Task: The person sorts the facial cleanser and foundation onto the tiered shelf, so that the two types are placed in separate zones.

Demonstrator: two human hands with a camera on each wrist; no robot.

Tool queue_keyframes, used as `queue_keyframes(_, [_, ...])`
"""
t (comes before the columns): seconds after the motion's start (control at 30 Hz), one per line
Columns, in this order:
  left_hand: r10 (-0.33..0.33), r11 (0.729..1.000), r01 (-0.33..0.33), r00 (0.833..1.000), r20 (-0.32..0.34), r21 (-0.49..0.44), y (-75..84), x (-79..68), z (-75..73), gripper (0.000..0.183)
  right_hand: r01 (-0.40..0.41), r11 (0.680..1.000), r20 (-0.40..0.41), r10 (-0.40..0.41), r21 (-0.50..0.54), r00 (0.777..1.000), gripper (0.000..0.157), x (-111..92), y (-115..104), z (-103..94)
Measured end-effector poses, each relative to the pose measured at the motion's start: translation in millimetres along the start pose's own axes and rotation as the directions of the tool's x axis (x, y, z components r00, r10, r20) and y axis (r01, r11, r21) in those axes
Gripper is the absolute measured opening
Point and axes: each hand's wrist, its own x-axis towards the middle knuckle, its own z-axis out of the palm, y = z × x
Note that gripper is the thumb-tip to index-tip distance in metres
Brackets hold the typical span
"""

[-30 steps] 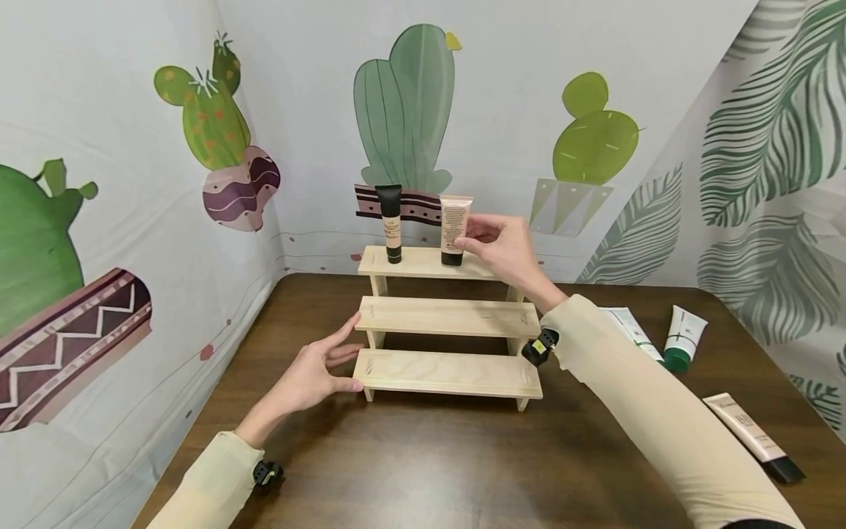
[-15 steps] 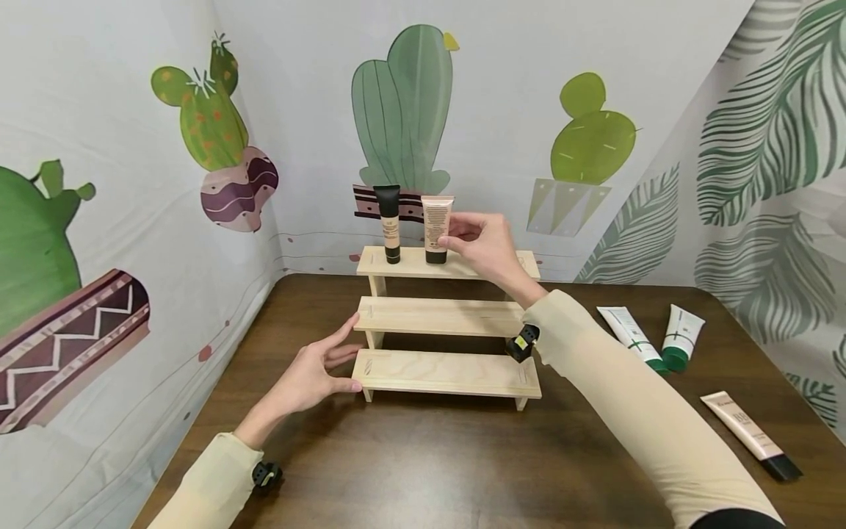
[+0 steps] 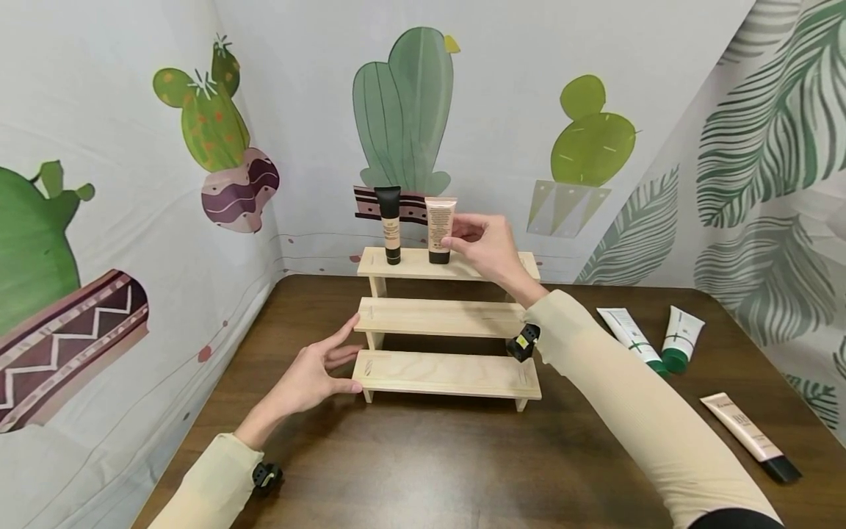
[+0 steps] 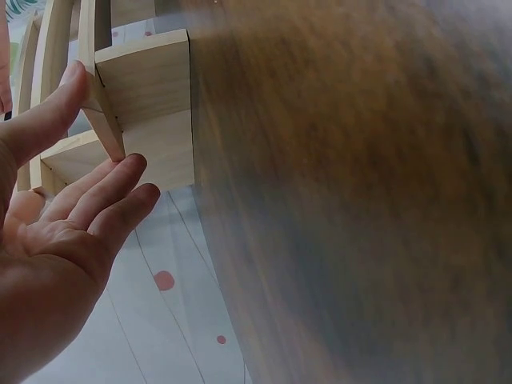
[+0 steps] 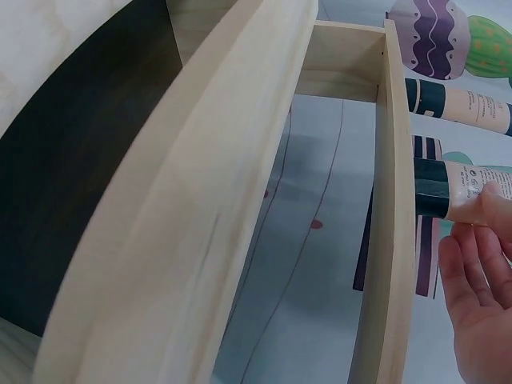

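A three-tier wooden display stand (image 3: 449, 373) stands on the table. My left hand (image 3: 307, 376) rests against its left side, thumb at the bottom tier's end and index fingertip at the middle tier; the fingers (image 4: 112, 192) look fairly straight in the left wrist view. On the top tier, my right hand (image 3: 489, 246) pinches a beige cosmetic tube (image 3: 440, 224) with a black cap, upright and cap down. In the right wrist view this tube's cap (image 5: 432, 188) is right at the top board. Left of it stands a slimmer black-and-beige tube (image 3: 391, 228).
Two white tubes with green caps, one (image 3: 631, 339) beside the other (image 3: 682, 339), lie on the dark wooden table (image 3: 436, 463) at the right. Nearer the front right lies a beige tube (image 3: 747, 433) with a black cap. A cactus-print cloth (image 3: 502, 110) hangs behind.
My right hand has shifted the beige tube left along the top tier, closer to the slimmer tube, and has stayed nearly still over the last half second. My left hand has not moved.
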Motion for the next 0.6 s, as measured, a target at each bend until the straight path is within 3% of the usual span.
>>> queue_keyframes(0.6, [0.004, 1.000, -0.004, 1.000, 0.000, 0.004, -1.5, 0.4, -0.1, 0.117, -0.003, 0.999, 0.028, 0.004, -0.044, 1.000, 0.037, 2.1, 0.8, -3.0])
